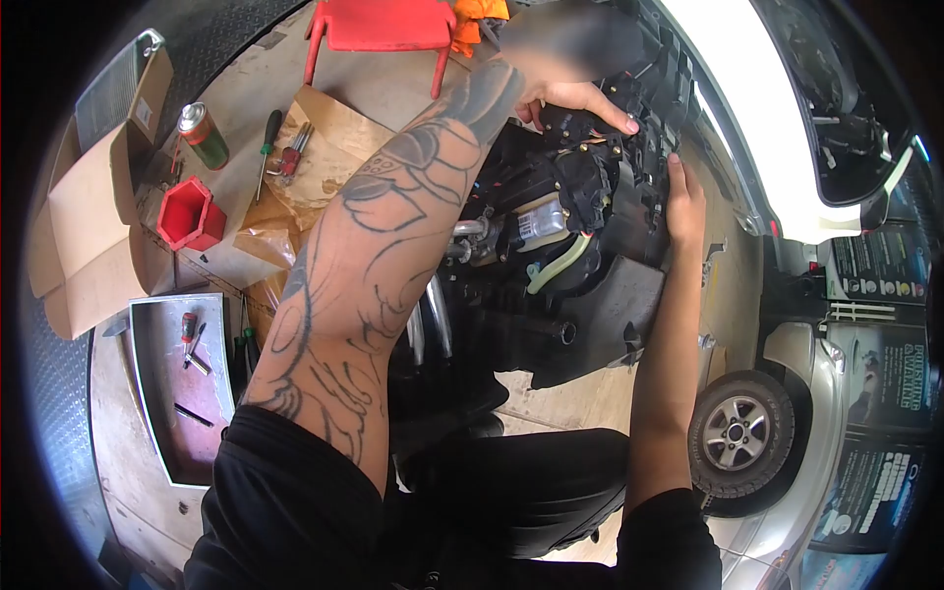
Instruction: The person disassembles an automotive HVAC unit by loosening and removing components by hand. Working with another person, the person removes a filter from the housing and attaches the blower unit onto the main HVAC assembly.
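A large black plastic car assembly (615, 285) stands in front of me, with metal pipes, a silver part (541, 224) and a pale green hose (559, 264) on it. My left hand (580, 98) is at its far upper part, thumb stretched along the plastic and the other fingers curled; a grey blur covers some of this hand. At the right edge, my right hand (685, 202) grips the same assembly, with its thumb side showing and the remaining fingers partly hidden.
On the left are a spray can (205, 136), a red hexagonal cup (191, 214), a screwdriver (267, 147), an opened cardboard box (93, 236) and a metal tray (177, 393) with tools. A red stool (383, 25) stands beyond. A car wheel (739, 433) is at right.
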A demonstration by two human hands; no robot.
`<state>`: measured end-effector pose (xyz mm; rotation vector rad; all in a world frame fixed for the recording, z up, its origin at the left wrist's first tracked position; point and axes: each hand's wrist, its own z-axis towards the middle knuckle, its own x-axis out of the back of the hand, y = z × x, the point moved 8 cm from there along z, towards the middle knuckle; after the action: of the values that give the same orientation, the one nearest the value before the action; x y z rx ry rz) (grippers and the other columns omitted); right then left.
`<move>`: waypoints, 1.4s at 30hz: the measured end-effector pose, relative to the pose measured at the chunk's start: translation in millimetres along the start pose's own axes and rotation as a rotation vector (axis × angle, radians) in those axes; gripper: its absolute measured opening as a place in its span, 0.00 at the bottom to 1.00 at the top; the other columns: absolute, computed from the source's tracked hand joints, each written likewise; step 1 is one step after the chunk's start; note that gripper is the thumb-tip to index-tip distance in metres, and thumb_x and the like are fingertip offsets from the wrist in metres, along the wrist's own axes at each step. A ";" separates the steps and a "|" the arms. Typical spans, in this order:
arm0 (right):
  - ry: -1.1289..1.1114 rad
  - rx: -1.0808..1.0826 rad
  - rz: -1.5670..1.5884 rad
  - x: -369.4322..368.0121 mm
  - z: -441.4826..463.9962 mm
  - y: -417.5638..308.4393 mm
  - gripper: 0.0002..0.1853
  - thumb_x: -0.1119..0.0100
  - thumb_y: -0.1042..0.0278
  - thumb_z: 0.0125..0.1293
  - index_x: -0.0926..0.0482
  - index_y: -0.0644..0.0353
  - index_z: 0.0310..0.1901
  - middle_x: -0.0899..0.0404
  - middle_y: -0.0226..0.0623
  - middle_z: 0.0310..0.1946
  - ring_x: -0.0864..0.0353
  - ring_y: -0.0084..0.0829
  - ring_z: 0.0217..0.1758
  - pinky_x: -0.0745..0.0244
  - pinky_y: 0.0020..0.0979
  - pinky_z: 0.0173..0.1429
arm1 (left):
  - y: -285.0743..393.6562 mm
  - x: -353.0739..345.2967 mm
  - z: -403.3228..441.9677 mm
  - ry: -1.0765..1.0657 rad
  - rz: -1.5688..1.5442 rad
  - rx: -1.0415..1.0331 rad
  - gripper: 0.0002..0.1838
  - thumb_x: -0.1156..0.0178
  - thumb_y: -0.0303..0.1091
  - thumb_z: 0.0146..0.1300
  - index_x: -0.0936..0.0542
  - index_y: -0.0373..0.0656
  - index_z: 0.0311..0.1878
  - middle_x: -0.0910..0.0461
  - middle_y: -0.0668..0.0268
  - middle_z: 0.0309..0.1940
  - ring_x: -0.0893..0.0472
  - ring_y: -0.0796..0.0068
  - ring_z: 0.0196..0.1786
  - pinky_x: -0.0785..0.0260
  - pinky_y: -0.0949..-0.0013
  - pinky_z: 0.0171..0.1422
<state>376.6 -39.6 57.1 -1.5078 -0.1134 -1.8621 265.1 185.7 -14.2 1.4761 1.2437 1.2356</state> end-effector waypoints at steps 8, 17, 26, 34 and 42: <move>-0.010 -0.006 0.012 -3.6 7.0 11.3 0.33 0.53 0.35 0.76 0.16 0.63 0.52 0.17 0.64 0.51 0.21 0.63 0.62 0.29 0.49 0.64 | 2.3 -2.7 -6.0 -0.013 -0.022 0.011 0.69 0.21 0.74 0.42 0.35 0.34 0.79 0.36 0.44 0.78 0.37 0.46 0.80 0.38 0.46 0.78; -0.053 -0.028 0.034 -3.8 7.6 11.4 0.33 0.53 0.35 0.76 0.17 0.63 0.53 0.17 0.64 0.52 0.21 0.62 0.63 0.29 0.47 0.66 | -3.3 -2.6 2.9 0.008 -0.014 -0.007 0.70 0.21 0.74 0.42 0.36 0.33 0.79 0.36 0.43 0.78 0.36 0.44 0.79 0.37 0.47 0.77; -0.277 -0.029 -0.166 2.7 -13.1 -4.7 0.38 0.61 0.33 0.80 0.23 0.63 0.67 0.23 0.64 0.64 0.28 0.61 0.73 0.37 0.46 0.77 | -11.2 0.1 10.3 -0.004 -0.016 0.030 0.69 0.22 0.78 0.39 0.32 0.37 0.78 0.35 0.44 0.77 0.33 0.45 0.77 0.36 0.49 0.76; -0.120 -0.057 -0.153 -13.6 -11.4 -4.6 0.36 0.63 0.36 0.79 0.20 0.61 0.63 0.22 0.65 0.61 0.28 0.64 0.70 0.35 0.51 0.74 | -21.6 4.7 16.9 0.076 -0.008 0.061 0.71 0.21 0.77 0.38 0.34 0.36 0.79 0.36 0.45 0.78 0.34 0.46 0.78 0.35 0.50 0.76; 0.110 0.235 -0.076 76.7 -71.9 -85.8 0.36 0.60 0.39 0.82 0.31 0.65 0.74 0.28 0.55 0.73 0.31 0.47 0.78 0.41 0.49 0.80 | -12.1 5.2 14.0 0.123 0.026 -0.053 0.71 0.21 0.76 0.38 0.35 0.36 0.80 0.42 0.40 0.80 0.45 0.42 0.84 0.45 0.43 0.82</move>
<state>264.6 -48.2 133.3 -1.2544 -0.3304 -1.9135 277.0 192.9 -27.5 1.4001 1.2656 1.3840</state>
